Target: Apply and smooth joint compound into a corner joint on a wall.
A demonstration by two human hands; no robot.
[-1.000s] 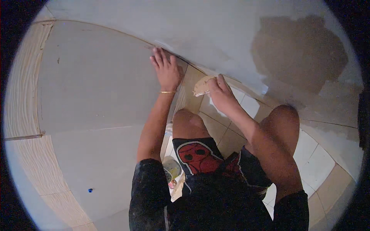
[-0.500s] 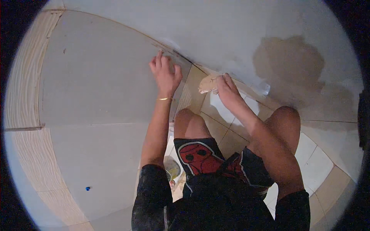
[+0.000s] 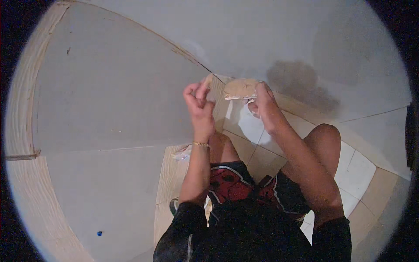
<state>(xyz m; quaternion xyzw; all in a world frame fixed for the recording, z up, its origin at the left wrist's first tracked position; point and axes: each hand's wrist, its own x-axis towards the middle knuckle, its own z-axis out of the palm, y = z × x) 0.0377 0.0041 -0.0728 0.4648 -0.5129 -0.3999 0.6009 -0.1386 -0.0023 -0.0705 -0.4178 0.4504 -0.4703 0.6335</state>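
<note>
Since the earlier frames the left hand (image 3: 198, 102) has come off the grey panel (image 3: 113, 100) and risen level with the right hand (image 3: 262, 105). The left hand's fingers are curled in, pinching a small tan bit at their tips. The right hand grips a flat tan pad (image 3: 239, 88) by its right end, holding it up in front of the wall (image 3: 270, 39), beside the damp dark patch (image 3: 301, 83). A gold bracelet (image 3: 200, 143) circles the left wrist. A crumpled whitish wrapper (image 3: 183, 153) lies on the floor tiles (image 3: 362, 170) by the panel's edge. A small blue speck (image 3: 99, 233) sits on the lower panel.
</note>
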